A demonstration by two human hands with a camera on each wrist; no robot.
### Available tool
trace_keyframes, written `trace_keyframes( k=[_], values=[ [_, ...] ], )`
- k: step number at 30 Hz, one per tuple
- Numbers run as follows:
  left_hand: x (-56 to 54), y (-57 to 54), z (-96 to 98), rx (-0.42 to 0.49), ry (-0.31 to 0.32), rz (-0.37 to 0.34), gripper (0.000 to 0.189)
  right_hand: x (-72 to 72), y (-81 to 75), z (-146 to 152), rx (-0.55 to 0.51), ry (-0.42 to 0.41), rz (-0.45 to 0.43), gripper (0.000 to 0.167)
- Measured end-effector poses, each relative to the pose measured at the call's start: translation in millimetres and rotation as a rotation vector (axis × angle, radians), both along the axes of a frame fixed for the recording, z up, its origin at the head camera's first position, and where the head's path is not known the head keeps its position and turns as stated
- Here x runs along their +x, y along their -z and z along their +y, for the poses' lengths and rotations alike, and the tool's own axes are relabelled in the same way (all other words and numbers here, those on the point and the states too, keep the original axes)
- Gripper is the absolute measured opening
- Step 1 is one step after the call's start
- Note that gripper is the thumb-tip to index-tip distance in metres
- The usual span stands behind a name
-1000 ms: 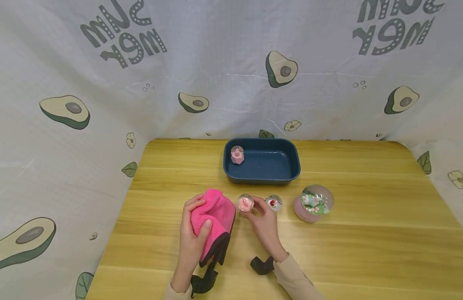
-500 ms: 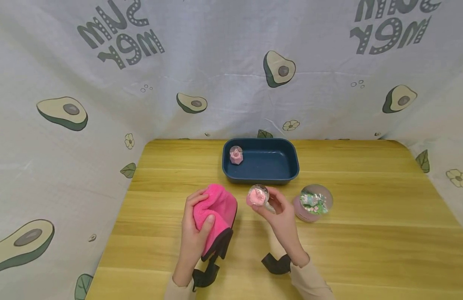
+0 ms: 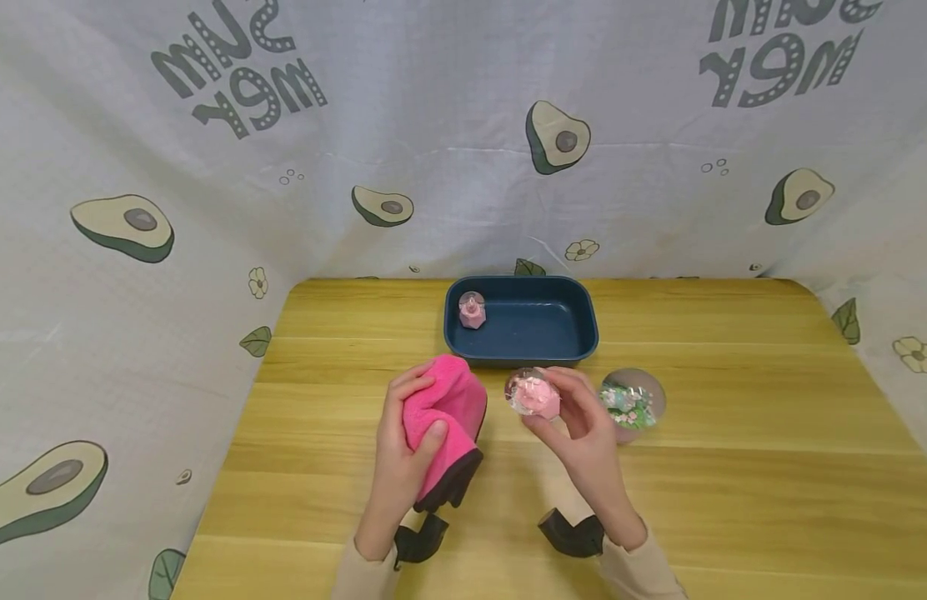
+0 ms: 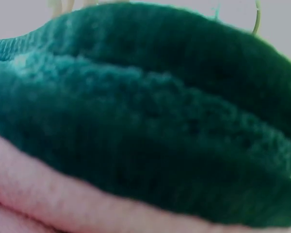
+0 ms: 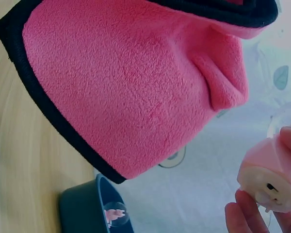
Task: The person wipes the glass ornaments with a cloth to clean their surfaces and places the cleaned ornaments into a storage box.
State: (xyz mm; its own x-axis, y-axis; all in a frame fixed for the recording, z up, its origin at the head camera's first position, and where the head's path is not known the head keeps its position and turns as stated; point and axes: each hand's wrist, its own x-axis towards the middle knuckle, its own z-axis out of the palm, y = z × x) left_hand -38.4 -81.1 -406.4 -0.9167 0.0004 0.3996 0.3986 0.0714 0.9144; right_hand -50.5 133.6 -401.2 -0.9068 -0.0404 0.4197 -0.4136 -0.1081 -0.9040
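A bright pink plush cloth with black edging (image 3: 446, 417) is bunched in my left hand (image 3: 398, 457), the thumb across its front. In the left wrist view its dark folds (image 4: 136, 121) fill most of the picture. My right hand (image 3: 589, 446) pinches a small snow globe with a pink base (image 3: 534, 397) between thumb and fingers. The globe is tilted, its clear dome facing left, just right of the cloth. The right wrist view shows the globe's pale underside (image 5: 264, 184), with a small dark slot, and the cloth (image 5: 121, 87) hanging before it.
A dark blue tray (image 3: 521, 363) stands at the back of the wooden table (image 3: 734, 500), holding another small pink globe (image 3: 472, 311) at its left end. A larger snow globe with flowers (image 3: 633, 408) stands right of the right hand. A printed curtain (image 3: 448, 100) hangs behind.
My right hand has lifted the small globe, moved right and tipped it onto its side. The left hand with the cloth has shifted slightly right and away. A red-centred globe is now hidden by the right hand.
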Motion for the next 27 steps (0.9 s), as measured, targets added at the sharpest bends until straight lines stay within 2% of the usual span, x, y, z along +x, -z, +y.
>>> trace_keyframes(
  k=[6, 14, 19, 27],
  values=[
    [-3.0, -2.3, 6.4, -0.003, 0.037, 0.006, 0.046, 5.0, -6.1, 0.4, 0.015, 0.031, 0.038, 0.058],
    [-5.9, -3.9, 13.6, 0.026, 0.075, 0.030, 0.047, 9.5, -12.2, 0.7, -0.001, 0.028, 0.040, 0.050],
    [-5.1, -5.3, 17.1, 0.038, 0.091, -0.009, 0.050, 10.5, -14.1, -1.7, -0.020, 0.003, 0.028, 0.050],
    [-5.7, -6.8, 20.2, 0.037, 0.106, -0.017, 0.049, 14.8, -20.7, -2.7, 0.030, -0.014, -0.072, 0.050]
  ],
)
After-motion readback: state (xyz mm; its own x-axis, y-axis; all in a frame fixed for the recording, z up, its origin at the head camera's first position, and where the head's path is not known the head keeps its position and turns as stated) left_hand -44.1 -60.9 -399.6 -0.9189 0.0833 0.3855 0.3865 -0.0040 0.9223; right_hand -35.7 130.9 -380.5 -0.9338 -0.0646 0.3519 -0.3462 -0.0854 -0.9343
